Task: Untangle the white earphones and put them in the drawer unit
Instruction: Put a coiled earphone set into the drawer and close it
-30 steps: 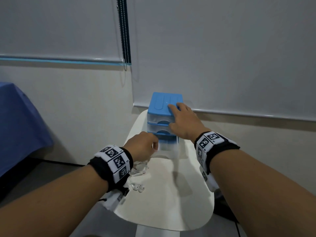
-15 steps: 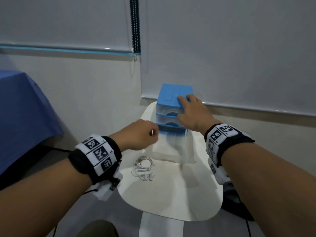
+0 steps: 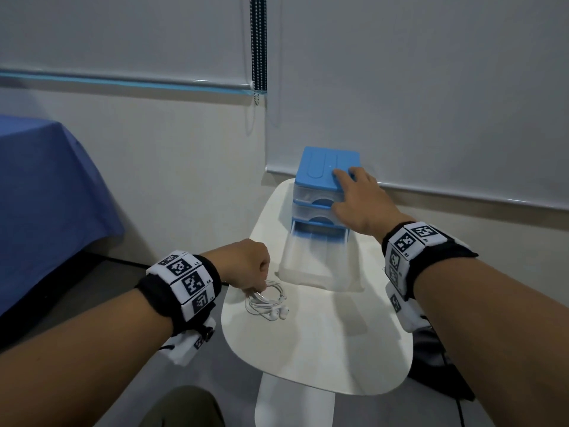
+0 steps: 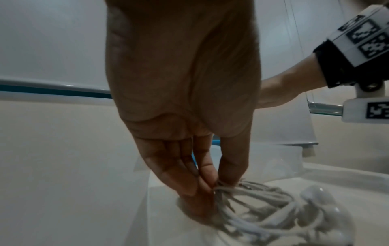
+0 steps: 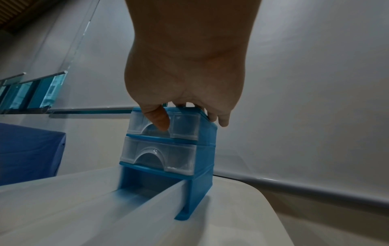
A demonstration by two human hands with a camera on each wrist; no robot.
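Observation:
A blue drawer unit [image 3: 320, 171] [image 5: 202, 149] with clear drawers stands at the far end of a small white table [image 3: 323, 343]. Its bottom drawer [image 3: 314, 260] is pulled far out toward me. My right hand [image 3: 357, 198] [image 5: 185, 106] rests on the unit's top, fingers spread over the lid and thumb on the top drawer's front. The white earphones [image 3: 268, 303] [image 4: 263, 208] lie coiled on the table left of the open drawer. My left hand [image 3: 246, 263] [image 4: 212, 183] pinches the coil's cord between thumb and fingertips.
A blue-covered table [image 3: 46, 186] stands at the left. White roller blinds and a bead chain [image 3: 258, 47] hang on the wall behind. Dark cables and floor [image 3: 437, 359] lie right of the table. My knee [image 3: 181, 408] shows at the bottom edge.
My left hand let go of the pulled-out bottom drawer, moved down and left to the earphones, and now pinches their cord. The right hand stayed on the unit's top.

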